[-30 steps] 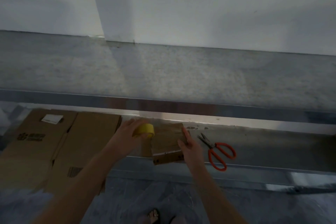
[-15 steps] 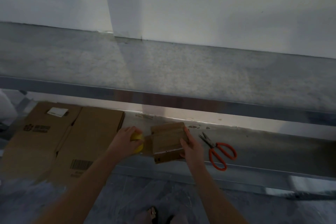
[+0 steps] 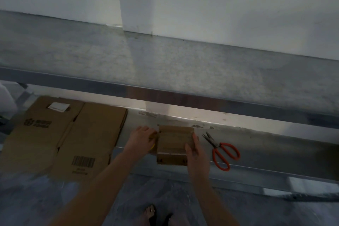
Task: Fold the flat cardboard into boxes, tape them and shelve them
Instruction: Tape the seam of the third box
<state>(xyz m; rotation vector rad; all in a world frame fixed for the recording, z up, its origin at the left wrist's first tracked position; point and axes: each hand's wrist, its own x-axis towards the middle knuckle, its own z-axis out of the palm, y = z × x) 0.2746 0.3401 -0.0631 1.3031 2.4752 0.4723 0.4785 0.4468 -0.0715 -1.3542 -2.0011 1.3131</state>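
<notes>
A small brown cardboard box (image 3: pixel 174 143) stands on the lower metal shelf (image 3: pixel 275 150), its front overhanging the shelf edge. My right hand (image 3: pixel 194 149) grips its right side. My left hand (image 3: pixel 141 138) presses against its left side and holds a yellow tape roll (image 3: pixel 152 146), which is almost hidden under the fingers. A stack of flat cardboard sheets (image 3: pixel 64 137) with a barcode and a white label lies to the left on the same shelf.
Red-handled scissors (image 3: pixel 222 150) lie on the shelf just right of the box. A wide grey upper shelf (image 3: pixel 183 64) runs across above, against a white wall. My feet (image 3: pixel 156 214) show on the grey floor below.
My left hand has carried the yellow tape roll down against the box's left side, so the roll is now mostly covered. The camera has tilted left and down. The right hand stays on the box.
</notes>
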